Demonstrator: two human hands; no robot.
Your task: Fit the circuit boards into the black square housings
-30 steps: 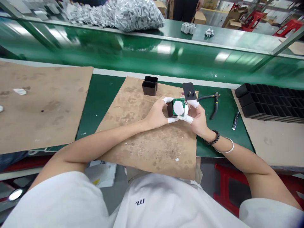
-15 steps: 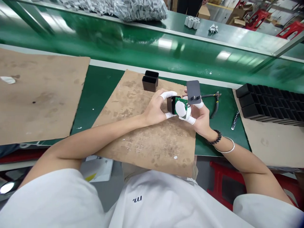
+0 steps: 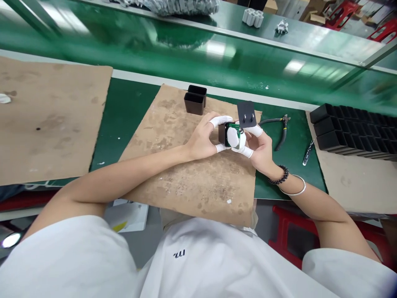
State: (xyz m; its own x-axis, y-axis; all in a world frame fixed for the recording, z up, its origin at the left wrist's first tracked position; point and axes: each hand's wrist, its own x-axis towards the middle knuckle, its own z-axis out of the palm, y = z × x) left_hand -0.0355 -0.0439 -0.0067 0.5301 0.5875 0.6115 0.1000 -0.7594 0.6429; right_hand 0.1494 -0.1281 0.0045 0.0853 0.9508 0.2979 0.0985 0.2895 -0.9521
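Note:
Over a stained cardboard mat [image 3: 192,182], my left hand [image 3: 204,138] is closed round a small black housing [image 3: 222,132], thumb and forefinger in white finger cots. My right hand [image 3: 259,147] pinches a green circuit board [image 3: 234,129] and presses it into that housing with a cot-covered thumb. A black plug cover plate [image 3: 246,114] with two holes stands up from the board, just above my right fingers. Both hands meet at the assembly.
Two empty black housings [image 3: 194,100] stand at the mat's far edge. Pliers [image 3: 281,128] and a small tool [image 3: 308,153] lie on the green bench to the right, beside a row of black housings [image 3: 350,130]. Another cardboard sheet [image 3: 46,120] lies left. Beyond runs a green conveyor [image 3: 173,54].
The board has sunk deeper into the housing between my hands, and my right thumb now covers more of it. The view has tilted slightly; the hands stay in the same place.

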